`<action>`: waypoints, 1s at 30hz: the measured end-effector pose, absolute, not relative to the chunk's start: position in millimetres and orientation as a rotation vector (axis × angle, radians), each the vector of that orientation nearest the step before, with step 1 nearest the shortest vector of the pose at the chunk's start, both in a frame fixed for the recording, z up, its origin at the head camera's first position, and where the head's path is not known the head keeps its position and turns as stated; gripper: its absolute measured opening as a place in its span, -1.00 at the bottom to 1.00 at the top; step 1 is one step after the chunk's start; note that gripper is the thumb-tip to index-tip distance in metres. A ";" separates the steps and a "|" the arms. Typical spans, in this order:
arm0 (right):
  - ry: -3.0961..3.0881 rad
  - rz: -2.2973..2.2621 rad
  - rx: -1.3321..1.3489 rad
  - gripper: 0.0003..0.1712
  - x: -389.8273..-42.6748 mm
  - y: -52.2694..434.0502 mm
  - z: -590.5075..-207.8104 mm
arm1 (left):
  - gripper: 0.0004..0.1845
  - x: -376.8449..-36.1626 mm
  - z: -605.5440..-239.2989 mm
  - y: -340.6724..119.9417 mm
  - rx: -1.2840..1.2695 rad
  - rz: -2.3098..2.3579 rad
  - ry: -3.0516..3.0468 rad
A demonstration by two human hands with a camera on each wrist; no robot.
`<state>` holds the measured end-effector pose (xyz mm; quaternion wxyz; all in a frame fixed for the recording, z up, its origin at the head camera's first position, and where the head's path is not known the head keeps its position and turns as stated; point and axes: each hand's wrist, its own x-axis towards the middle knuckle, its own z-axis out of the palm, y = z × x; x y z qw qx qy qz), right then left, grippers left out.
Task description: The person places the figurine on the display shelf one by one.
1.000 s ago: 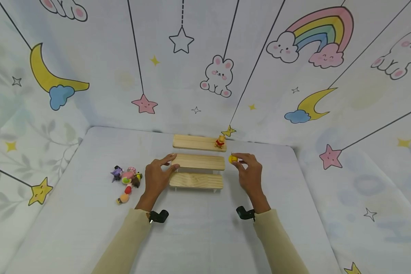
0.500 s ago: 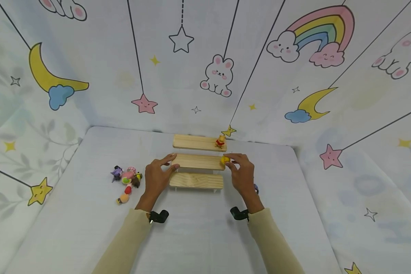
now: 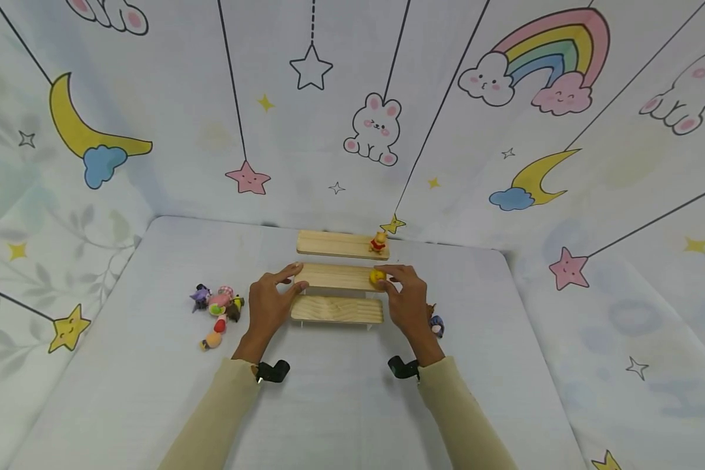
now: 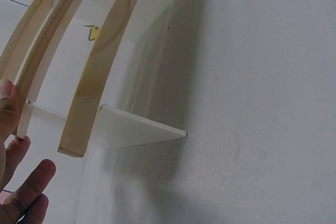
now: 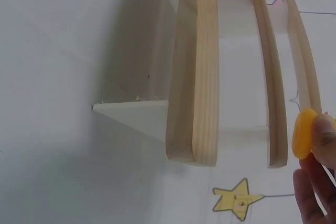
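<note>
A three-step display stand with pale wooden boards point(image 3: 336, 309) and white side supports point(image 4: 142, 124) stands on the white cloth. My left hand point(image 3: 268, 301) grips the left end of the middle board point(image 3: 329, 277), thumb and fingers at its edges. A small rounded yellow figure point(image 3: 376, 279) is pinched between the thumb and fingers of my right hand point(image 3: 409, 299), at the right end of the middle board. In the right wrist view the yellow figure point(image 5: 303, 134) shows its smooth side; the rest hides behind the thumb. A Winnie-the-Pooh figurine point(image 3: 378, 243) stands on the top board's right end.
Several small toy figurines point(image 3: 219, 305) lie clustered on the cloth left of my left hand. More figurines point(image 3: 437, 326) lie beside my right wrist, partly hidden by it. A printed fabric backdrop point(image 3: 305, 130) rises behind the stand and at both sides.
My right hand has moved left with the yellow figure, from beside the stand to over the middle board's right end. Figurines by the right wrist have come into sight. The left hand stays put.
</note>
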<state>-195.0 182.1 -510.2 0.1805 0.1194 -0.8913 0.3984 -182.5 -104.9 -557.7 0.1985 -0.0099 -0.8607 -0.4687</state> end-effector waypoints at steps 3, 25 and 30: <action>-2.516 1.132 0.347 -0.65 -194.8 181.2 -511.5 | -0.47 -182.6 -557.9 -104.6 -0.026 -1.313 -2.409; -2.520 1.089 0.365 -0.50 -193.8 179.5 -515.5 | -0.48 -181.3 -558.2 -105.0 -0.010 -1.354 -2.411; -2.503 1.060 0.345 -0.46 -191.9 181.6 -512.3 | -0.48 -180.8 -557.4 -104.9 -0.009 -1.360 -2.418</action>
